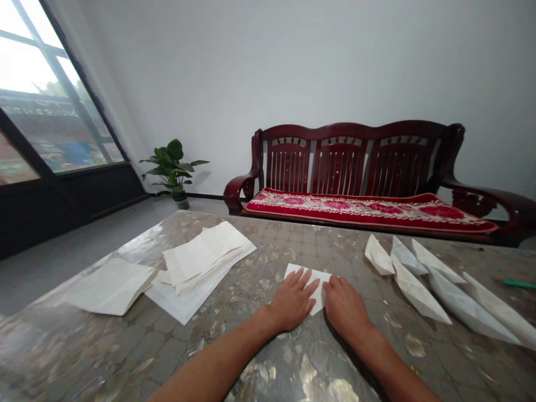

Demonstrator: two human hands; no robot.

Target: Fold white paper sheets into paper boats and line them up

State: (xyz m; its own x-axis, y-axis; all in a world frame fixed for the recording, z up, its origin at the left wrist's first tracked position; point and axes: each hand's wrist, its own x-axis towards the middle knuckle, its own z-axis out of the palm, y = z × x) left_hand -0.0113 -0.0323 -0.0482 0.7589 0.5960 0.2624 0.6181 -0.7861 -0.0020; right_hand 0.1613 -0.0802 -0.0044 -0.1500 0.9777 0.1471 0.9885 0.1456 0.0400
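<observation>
A folded sheet of white paper (pixel 319 297) lies on the patterned table in front of me, its far edge and a corner showing between my hands. My left hand (pixel 294 301) rests flat across its left part, fingers spread. At the paper's right edge, my right hand (pixel 345 308) has its fingers curled and pressed together on it. The hands cover much of the sheet, so its full shape is hidden. To the right stand several folded paper boats (pixel 420 294), white and pale grey. A stack of paper sheets (pixel 205 251) lies to the left.
Another loose paper pile (pixel 111 286) sits farther left on the table (pixel 234 357). A green pen-like object (pixel 519 284) lies at the right edge. Beyond the table are a wooden bench (pixel 339 167) with a red floral cover and a potted plant (pixel 171 167).
</observation>
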